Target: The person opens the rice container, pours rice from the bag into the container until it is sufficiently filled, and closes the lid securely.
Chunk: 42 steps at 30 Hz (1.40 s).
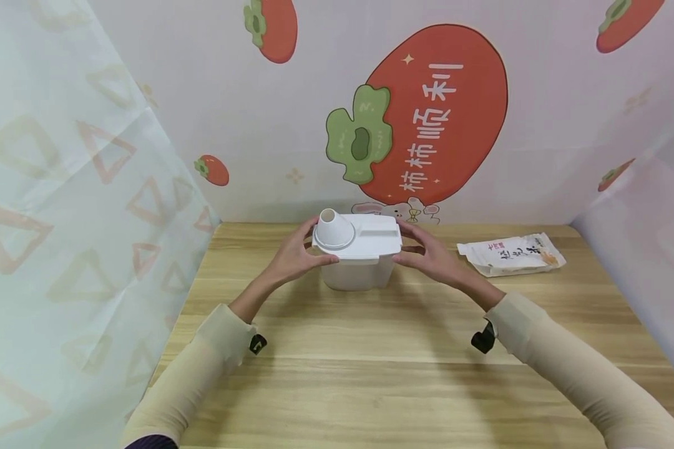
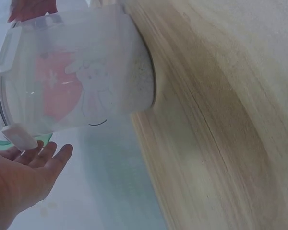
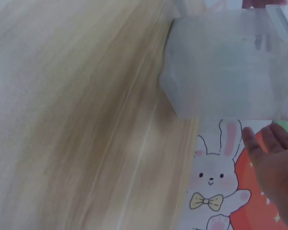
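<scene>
A white translucent container point(image 1: 359, 274) stands on the wooden table point(image 1: 371, 380) near its far edge. It has a flat white lid point(image 1: 373, 240), and a white funnel-shaped cup point(image 1: 335, 229) sits on the lid's left end. My left hand point(image 1: 294, 255) is at the lid's left end, fingers behind it and thumb in front. My right hand point(image 1: 427, 252) flanks the right end the same way. In the left wrist view the left hand point(image 2: 24, 177) has straight fingers just under the container point(image 2: 81, 72). In the right wrist view the right hand point(image 3: 278, 163) lies flat beside the container point(image 3: 230, 72).
A sealed white bag with printed characters point(image 1: 511, 254) lies flat on the table to the right of the container. A persimmon-print backdrop point(image 1: 438, 112) closes the back, a patterned sheet point(image 1: 62, 187) the left side, and another sheet the right.
</scene>
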{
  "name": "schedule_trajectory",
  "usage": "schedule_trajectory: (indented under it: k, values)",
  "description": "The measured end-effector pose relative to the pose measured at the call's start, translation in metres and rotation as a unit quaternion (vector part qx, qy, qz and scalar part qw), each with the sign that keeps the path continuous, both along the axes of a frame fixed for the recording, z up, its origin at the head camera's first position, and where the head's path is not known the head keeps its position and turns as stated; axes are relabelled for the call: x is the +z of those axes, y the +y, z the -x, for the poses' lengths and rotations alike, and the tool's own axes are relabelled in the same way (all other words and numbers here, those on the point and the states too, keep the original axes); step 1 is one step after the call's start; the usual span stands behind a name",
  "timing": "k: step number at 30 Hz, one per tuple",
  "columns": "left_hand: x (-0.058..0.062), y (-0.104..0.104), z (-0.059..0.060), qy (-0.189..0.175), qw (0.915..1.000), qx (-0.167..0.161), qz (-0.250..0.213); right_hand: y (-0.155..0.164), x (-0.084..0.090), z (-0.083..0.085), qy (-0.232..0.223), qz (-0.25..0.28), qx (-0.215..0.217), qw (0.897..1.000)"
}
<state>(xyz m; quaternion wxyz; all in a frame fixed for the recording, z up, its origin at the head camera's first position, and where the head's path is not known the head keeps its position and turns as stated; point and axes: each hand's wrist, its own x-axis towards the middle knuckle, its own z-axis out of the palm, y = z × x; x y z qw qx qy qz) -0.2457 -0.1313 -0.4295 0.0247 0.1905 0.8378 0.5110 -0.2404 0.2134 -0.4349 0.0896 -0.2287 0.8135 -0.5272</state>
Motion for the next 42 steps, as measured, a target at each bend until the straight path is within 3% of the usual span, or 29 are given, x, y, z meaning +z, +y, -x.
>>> schedule_trajectory:
  k: [10, 20, 29, 42]
  values:
    - [0.003, -0.004, 0.005, -0.005, 0.9996, -0.020, 0.020, 0.011, 0.009, 0.008, 0.042, 0.006, 0.032, 0.999]
    - [0.001, -0.005, 0.008, -0.003, 0.9996, -0.025, 0.016, 0.014, 0.011, 0.015, 0.040, -0.018, 0.025, 0.999]
    - [0.002, -0.005, 0.011, 0.016, 0.9993, -0.026, 0.019, 0.012, 0.011, 0.021, 0.040, -0.003, 0.017, 0.999]
    - [0.002, -0.005, 0.011, 0.002, 0.9998, -0.020, 0.003, 0.012, 0.010, 0.027, 0.044, -0.005, -0.002, 0.999]
